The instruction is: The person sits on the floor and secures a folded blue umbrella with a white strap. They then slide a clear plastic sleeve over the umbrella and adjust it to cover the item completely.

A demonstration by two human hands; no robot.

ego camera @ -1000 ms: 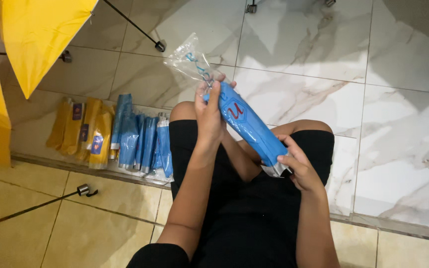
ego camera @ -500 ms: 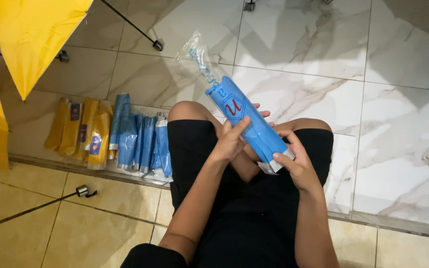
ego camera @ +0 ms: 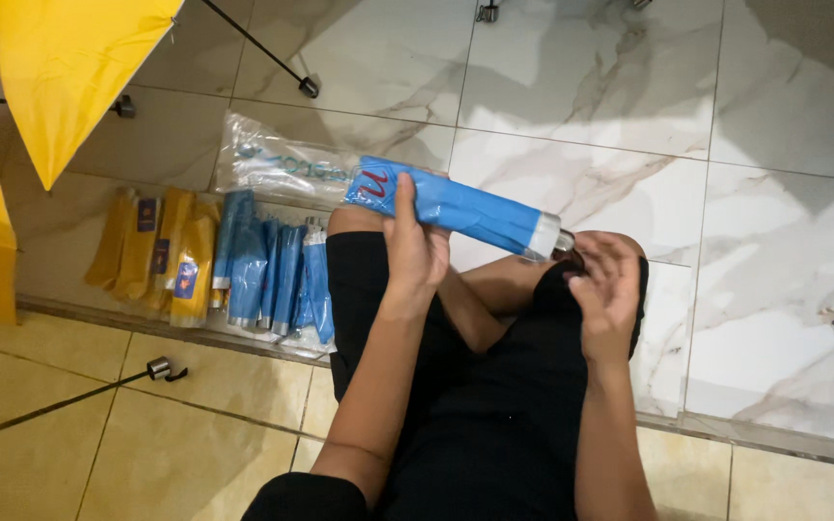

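A folded blue umbrella [ego camera: 456, 205] lies across my knees, its top end partly inside a clear plastic sleeve [ego camera: 272, 166]. My left hand [ego camera: 415, 246] grips the umbrella's middle from below, thumb up on the fabric. My right hand [ego camera: 607, 287] is cupped at the white handle end [ego camera: 545, 236], fingers curled near it; whether it holds the handle is unclear. I sit on the floor in black clothing.
A row of folded yellow umbrellas [ego camera: 154, 253] and blue umbrellas [ego camera: 272, 273] lies on the floor to the left. An open yellow umbrella [ego camera: 60, 68] fills the upper left corner. Black umbrella rib tips [ego camera: 309, 87] rest on the marble tiles.
The blue umbrella has swung down from a steep tilt to nearly level across my knees. My left hand slid along it. The plastic sleeve now lies flatter to the left.
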